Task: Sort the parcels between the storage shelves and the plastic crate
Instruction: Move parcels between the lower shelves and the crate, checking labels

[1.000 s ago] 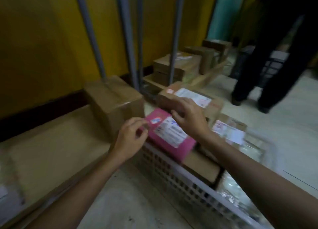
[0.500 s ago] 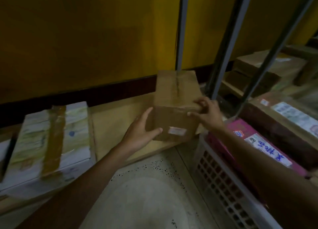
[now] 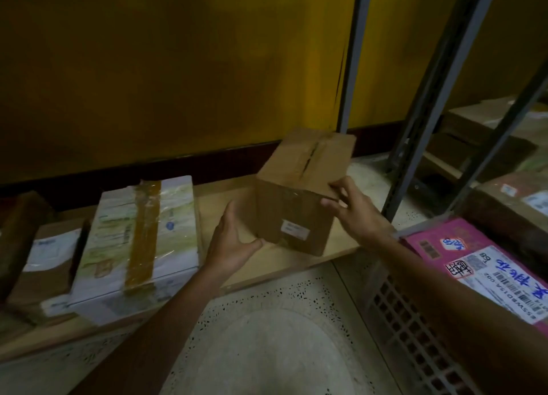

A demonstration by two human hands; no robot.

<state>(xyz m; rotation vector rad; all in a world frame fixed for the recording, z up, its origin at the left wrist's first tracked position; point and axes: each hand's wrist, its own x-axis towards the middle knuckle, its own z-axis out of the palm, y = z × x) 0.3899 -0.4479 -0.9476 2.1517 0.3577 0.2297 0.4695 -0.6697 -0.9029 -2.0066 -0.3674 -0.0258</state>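
A brown cardboard box point(image 3: 296, 213) with a small white label stands on the low wooden shelf board point(image 3: 225, 193). My left hand point(image 3: 234, 243) cups its lower left corner, thumb under the front face. My right hand point(image 3: 358, 213) grips the box's upper right edge. To the right, the white plastic crate point(image 3: 415, 320) holds a pink parcel point(image 3: 444, 246) with a printed label, partly covered by my right forearm. A larger brown parcel point(image 3: 510, 204) lies behind the pink one.
A white parcel with a brown tape strip point(image 3: 142, 240) lies on the shelf left of the box, with a smaller brown parcel point(image 3: 50, 261) further left. Grey shelf posts point(image 3: 430, 112) rise at the right. Speckled floor point(image 3: 267, 350) lies below.
My hands left the pink parcel in the crate and took hold of the brown box on the shelf. The view swung left, and the box now sits turned slightly.
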